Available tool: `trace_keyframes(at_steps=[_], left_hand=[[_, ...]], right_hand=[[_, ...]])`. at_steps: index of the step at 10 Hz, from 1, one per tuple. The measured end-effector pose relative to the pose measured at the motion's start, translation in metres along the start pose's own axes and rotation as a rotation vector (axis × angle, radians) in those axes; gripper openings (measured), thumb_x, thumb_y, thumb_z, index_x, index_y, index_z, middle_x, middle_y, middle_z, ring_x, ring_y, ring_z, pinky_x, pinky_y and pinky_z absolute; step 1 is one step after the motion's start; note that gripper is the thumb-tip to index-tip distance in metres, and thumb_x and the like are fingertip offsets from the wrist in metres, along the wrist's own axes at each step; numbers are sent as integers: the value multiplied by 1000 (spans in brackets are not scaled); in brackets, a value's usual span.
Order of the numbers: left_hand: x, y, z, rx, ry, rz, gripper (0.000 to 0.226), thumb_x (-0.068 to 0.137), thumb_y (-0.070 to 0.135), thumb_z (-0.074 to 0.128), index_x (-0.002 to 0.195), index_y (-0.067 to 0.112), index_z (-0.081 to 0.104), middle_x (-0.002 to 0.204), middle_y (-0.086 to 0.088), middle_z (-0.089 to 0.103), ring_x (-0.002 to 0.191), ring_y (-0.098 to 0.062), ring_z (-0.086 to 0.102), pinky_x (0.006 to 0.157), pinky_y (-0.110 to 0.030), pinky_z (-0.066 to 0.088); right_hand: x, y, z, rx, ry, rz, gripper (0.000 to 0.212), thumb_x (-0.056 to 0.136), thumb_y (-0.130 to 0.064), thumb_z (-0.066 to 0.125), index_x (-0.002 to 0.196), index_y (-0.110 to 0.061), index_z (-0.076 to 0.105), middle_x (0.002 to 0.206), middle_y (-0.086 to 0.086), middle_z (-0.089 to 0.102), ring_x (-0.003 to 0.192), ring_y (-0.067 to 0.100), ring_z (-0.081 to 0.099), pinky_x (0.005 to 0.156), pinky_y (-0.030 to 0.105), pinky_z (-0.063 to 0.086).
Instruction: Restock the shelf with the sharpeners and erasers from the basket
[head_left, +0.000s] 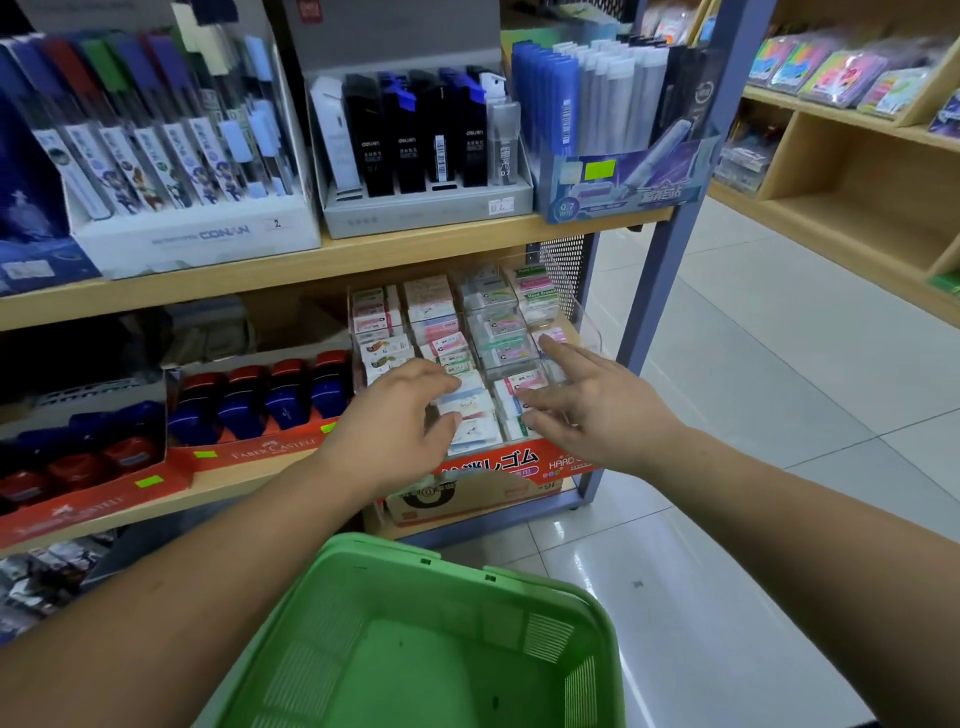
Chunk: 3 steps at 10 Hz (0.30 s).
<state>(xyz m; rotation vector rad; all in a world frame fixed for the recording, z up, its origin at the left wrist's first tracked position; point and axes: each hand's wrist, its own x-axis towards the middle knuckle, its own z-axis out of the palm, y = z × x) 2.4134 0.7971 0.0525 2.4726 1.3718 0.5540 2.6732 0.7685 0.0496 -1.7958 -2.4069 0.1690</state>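
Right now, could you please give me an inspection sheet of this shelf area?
Surface: wooden shelf, stocked; clear tray at its right end.
Job's things: erasers fill the tray; sharpeners boxed beside it; green basket, visible part empty.
Clutter: nothing seen.
Hands: left hand pinches a white eraser; right hand open, fingers over the tray.
Cables: nothing seen.
Surroundings: pen boxes above; tiled floor; another shelf unit right.

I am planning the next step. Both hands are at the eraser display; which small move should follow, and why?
Probably press the white wrapped eraser at the left hand flat into its front row. The right hand is open over the clear plastic eraser display, and the visible part of the green plastic basket holds nothing, so only tidying seems left.
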Motion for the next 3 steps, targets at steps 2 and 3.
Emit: trace_keyframes(at_steps=[2, 3], left_hand=[[-12, -3, -15, -12, 30, 6, 43, 98, 27, 66, 139, 15, 64, 141, 2, 58, 130, -15, 53, 108, -27, 41], [-26, -4, -25, -17, 67, -16, 43, 98, 31, 65, 139, 18, 64, 137, 5, 59, 127, -14, 54, 105, -28, 44]], right_hand=[[-10, -6, -9, 58, 41, 72, 57, 100, -62, 52, 153, -44, 46, 164, -8, 39, 145, 17, 44, 100, 43, 56], [-15, -17, -18, 168, 89, 161, 57, 97, -63, 56, 150, -43, 48, 152, -14, 53, 127, 13, 60, 85, 39, 63]])
